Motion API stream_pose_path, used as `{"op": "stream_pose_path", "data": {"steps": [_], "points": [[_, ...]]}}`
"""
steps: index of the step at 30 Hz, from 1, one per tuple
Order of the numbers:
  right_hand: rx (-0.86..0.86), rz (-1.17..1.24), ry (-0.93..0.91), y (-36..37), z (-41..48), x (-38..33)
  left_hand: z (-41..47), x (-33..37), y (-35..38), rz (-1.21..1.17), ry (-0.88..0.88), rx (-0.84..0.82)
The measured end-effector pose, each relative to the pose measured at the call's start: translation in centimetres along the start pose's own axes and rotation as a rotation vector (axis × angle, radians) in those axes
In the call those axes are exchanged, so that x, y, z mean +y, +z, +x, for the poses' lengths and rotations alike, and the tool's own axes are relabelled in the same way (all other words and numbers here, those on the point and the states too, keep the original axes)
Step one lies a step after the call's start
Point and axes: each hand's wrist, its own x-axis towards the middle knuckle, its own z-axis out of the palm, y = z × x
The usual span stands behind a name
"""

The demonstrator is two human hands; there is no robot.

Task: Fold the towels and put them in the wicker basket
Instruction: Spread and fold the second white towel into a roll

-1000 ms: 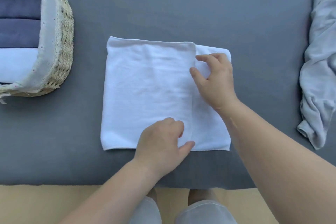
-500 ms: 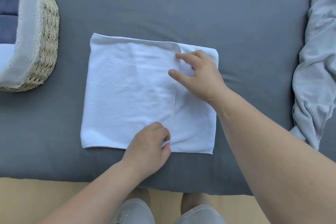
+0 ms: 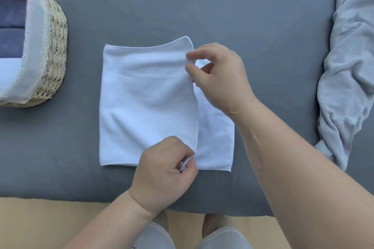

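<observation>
Now both hands hold the free edge of the white towel's upper flap, where a second ago they only rested on it. The left hand pinches the near corner; the right hand pinches the far end of the same edge. Each grip is pressed together on cloth, and the edge has lifted off the lower layer. The towel lies mid-surface, well apart from the wicker basket at left, which already contains folded towels. Judgement: another fold is starting. A crumpled grey towel at right is not yet folded.
</observation>
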Motion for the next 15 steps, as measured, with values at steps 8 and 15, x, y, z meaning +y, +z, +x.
{"op": "stream_pose_path", "data": {"steps": [8,15], "points": [[-0.022,0.009,0.303,-4.0,0.1,5.0,0.9,1.4,7.3,0.068,-0.042,-0.311],[-0.087,0.157,0.408,-4.7,-0.1,6.8,0.4,0.0,9.4,0.106,-0.12,-0.394]]}}
